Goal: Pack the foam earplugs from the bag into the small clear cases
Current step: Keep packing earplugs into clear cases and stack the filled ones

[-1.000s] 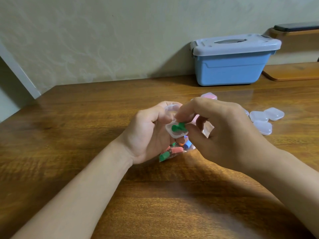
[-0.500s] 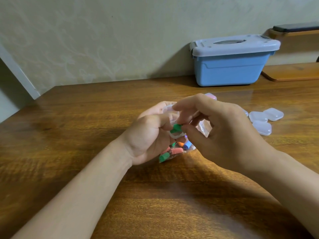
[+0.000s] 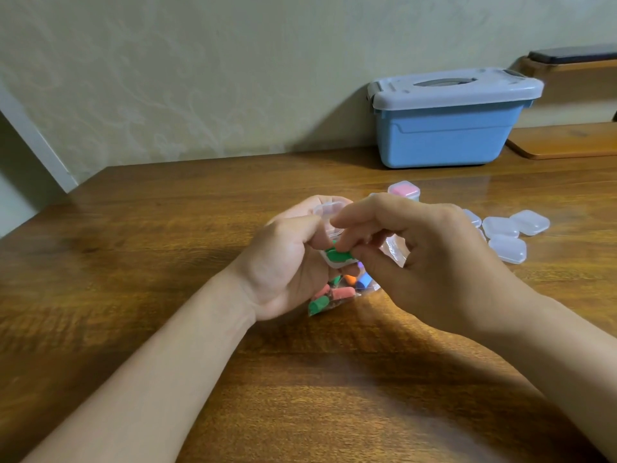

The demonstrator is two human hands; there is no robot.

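My left hand (image 3: pixel 287 262) holds a small clear case (image 3: pixel 330 215) with its lid up, above the table's middle. Green earplugs (image 3: pixel 337 254) lie in the case's lower half. My right hand (image 3: pixel 434 262) pinches one of them with thumb and forefinger at the case. Under both hands lies the clear bag (image 3: pixel 337 294) with several green, red, orange and blue earplugs inside. Several shut clear cases (image 3: pixel 507 235) lie on the table to the right. A case with pink earplugs (image 3: pixel 403 189) sits behind my right hand.
A blue storage box with a grey lid (image 3: pixel 447 121) stands against the wall at the back right. A wooden shelf (image 3: pixel 567 142) is at the far right. The wooden table (image 3: pixel 150 262) ends at the left.
My right hand's fingers have come down onto the green earplugs in the case. My left thumb has curled further over the case's edge. The bag has not moved.
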